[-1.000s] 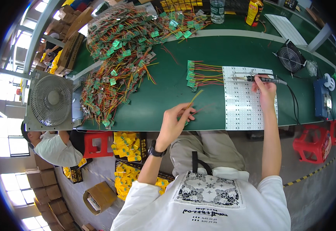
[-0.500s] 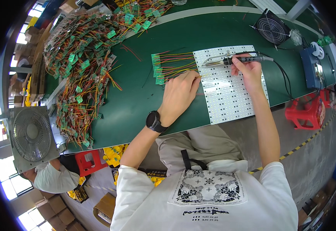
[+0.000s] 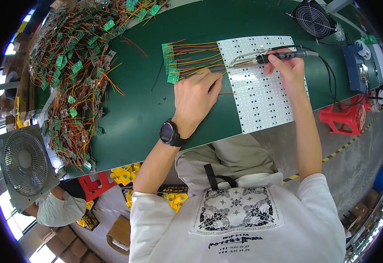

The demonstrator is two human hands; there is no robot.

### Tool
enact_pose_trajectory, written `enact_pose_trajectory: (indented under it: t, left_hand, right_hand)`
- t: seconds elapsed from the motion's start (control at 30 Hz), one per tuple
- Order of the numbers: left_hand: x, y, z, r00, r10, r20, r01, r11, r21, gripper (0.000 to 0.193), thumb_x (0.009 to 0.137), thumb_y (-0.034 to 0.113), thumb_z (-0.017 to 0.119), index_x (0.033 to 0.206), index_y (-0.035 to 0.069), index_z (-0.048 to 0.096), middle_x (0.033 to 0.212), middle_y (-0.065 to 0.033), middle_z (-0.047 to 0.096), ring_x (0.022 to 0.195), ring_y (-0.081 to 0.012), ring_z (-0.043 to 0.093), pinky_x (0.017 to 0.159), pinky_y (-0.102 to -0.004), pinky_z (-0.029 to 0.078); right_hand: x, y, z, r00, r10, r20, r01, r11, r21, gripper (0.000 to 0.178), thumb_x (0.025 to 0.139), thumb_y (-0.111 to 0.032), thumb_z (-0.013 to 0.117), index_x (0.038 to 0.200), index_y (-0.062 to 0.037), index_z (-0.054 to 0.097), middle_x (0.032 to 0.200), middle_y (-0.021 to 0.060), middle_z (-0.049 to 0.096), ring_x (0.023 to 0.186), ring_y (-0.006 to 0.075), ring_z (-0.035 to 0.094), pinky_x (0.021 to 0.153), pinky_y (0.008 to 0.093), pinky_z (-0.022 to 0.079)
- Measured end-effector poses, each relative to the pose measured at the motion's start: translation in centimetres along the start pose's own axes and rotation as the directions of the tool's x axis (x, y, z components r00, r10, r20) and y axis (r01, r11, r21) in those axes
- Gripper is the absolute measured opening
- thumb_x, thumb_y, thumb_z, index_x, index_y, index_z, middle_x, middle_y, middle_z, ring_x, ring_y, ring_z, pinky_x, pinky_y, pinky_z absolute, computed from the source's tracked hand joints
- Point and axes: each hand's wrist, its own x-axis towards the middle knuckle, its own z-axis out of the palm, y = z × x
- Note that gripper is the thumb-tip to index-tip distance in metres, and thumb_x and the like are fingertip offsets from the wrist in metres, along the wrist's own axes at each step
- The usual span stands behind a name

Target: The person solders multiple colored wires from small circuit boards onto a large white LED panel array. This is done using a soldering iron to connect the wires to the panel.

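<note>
White panel [image 3: 268,98] lies beneath the iron [image 3: 261,58] the right hand [image 3: 289,72] clasps; the left hand [image 3: 196,94] pinches wire [image 3: 224,73], seemingly steadying it.

Your counter [image 3: 130,114] is green; your white panel [image 3: 261,98] carries black dots; your wires [image 3: 196,44] run red and yellow.
</note>
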Motion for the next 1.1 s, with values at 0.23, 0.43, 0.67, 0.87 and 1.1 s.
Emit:
enact_pose_trajectory:
  t: [0.23,0.43,0.67,0.87,1.1]
  left_hand:
    - [0.17,0.24,-0.42,1.000,0.005,0.024,-0.005,1.000,-0.027,0.007,0.087,0.010,0.068,0.089,0.004,0.071,0.077,-0.0068,0.063,0.064,-0.0264,0.062,0.054,-0.0348,0.047]
    - [0.37,0.48,-0.43,0.992,-0.069,0.107,0.065,0.997,0.041,0.009,0.093,0.011,0.061,0.093,0.003,0.066,0.084,-0.0094,0.061,0.066,-0.0312,0.062,0.055,-0.0391,0.047]
    - [0.06,0.11,-0.11,0.999,-0.005,0.050,0.003,0.999,0.042,0.007,0.089,0.011,0.066,0.090,0.004,0.069,0.082,-0.0066,0.064,0.066,-0.0288,0.063,0.055,-0.0367,0.049]
    - [-0.04,-0.11,0.12,1.000,0.009,-0.012,-0.009,1.000,0.000,0.007,0.084,0.010,0.071,0.089,0.004,0.072,0.078,-0.0052,0.065,0.057,-0.0210,0.060,0.052,-0.0314,0.047]
    - [0.00,-0.15,0.09,1.000,-0.013,-0.013,0.013,1.000,-0.011,0.007,0.083,0.008,0.072,0.088,0.004,0.071,0.078,-0.0045,0.065,0.052,-0.0182,0.057,0.049,-0.0298,0.044]
  right_hand:
    - [0.02,-0.03,0.17,1.000,-0.016,-0.011,0.016,1.000,0.015,0.021,0.087,-0.009,0.070,0.101,0.0057,0.064,0.076,0.0120,0.068,0.063,0.0181,0.065,0.059,0.0290,0.050]
    - [-0.01,-0.12,0.03,0.999,0.001,-0.035,-0.001,1.000,0.012,0.022,0.086,-0.009,0.071,0.101,0.0059,0.065,0.077,0.0125,0.068,0.064,0.0181,0.065,0.060,0.0289,0.051]
    - [-0.05,-0.05,0.03,1.000,0.002,-0.013,-0.003,1.000,-0.012,0.021,0.086,-0.007,0.071,0.102,0.0054,0.065,0.078,0.0122,0.069,0.064,0.0181,0.066,0.060,0.0288,0.051]
    - [-0.11,-0.08,-0.02,1.000,-0.002,0.012,0.002,1.000,-0.009,0.019,0.086,-0.006,0.070,0.102,0.0053,0.065,0.077,0.0119,0.068,0.064,0.0181,0.066,0.060,0.0284,0.051]
    - [-0.13,-0.31,-0.01,0.999,0.008,0.039,-0.007,1.000,-0.008,0.017,0.087,-0.006,0.069,0.099,0.0047,0.065,0.074,0.0119,0.068,0.064,0.0181,0.066,0.059,0.0279,0.050]
